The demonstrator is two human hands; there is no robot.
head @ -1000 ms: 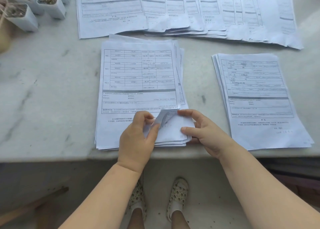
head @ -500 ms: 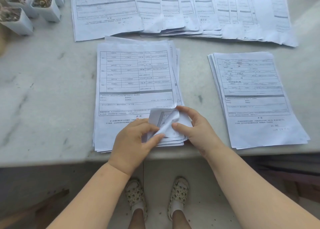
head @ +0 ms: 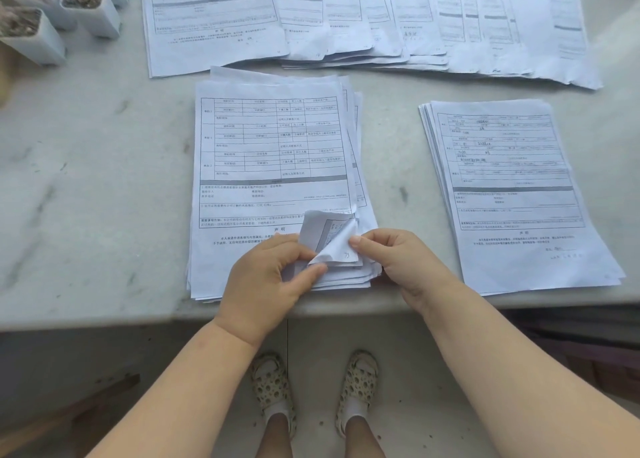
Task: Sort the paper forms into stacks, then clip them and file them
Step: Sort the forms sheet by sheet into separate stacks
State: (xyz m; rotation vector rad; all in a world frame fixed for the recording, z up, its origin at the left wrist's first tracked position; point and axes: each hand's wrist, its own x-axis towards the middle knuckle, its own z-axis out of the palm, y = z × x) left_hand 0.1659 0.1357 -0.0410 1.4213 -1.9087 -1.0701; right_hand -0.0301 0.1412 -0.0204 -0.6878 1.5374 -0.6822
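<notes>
1. I saw a grey stone table (head: 86,180) with lots of paper forms on it.
2. The middle pile of forms (head: 273,152) lay right in front of me, near the front edge of the table.
3. The left hand (head: 263,277) sat on the bottom of that pile. Its thumb and fingers were bent and pinched the curled-up corner (head: 329,235) of the top sheets.
4. The right hand (head: 398,260) was on the other side of that corner. Its thumb and first finger pinched the same bent sheets at their edge.
5. The corner was folded up and back, so I could see print on its underside. A small handwritten number showed on the sheet under it.
6. More sheet corners lay flat below the lifted ones, fanned out a little.
7. A second pile (head: 512,194) lay to the right, well apart from the middle pile. It was neat and a bit tilted, and no hand touched it.
8. At the back of the table a long row of forms (head: 363,17) was spread out, each sheet lying partly over the next.
9. In the back left corner stood some small white pots (head: 90,10) with dry plants in them.
10. Below the table edge I could see two feet in spotted sandals (head: 273,391) on a pale floor.
</notes>
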